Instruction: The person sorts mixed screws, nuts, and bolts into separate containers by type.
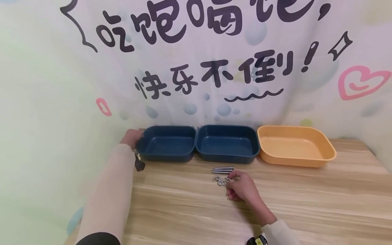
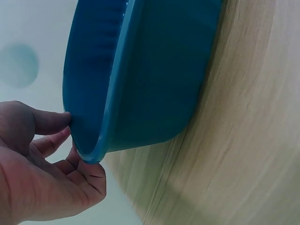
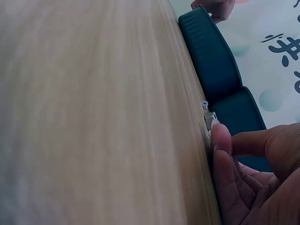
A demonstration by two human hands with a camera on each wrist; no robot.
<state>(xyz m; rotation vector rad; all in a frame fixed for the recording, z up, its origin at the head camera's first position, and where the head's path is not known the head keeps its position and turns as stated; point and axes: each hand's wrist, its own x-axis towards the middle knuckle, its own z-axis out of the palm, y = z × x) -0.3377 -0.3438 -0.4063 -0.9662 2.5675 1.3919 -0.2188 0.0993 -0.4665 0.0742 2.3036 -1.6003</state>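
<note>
My left hand grips the outer end of the left blue bin, its thumb on the rim and fingers curled under the lip in the left wrist view. On the wooden table, my right hand is down at a small group of silver hex nuts, in front of the middle blue bin. Its thumb and index finger pinch one nut, which the fingertips partly hide. Several silver bolts lie side by side just behind the nuts.
A yellow-orange bin continues the row to the right of the two blue ones. The bins stand at the table's back edge, against a printed wall cloth. A small black object hangs by the left wrist.
</note>
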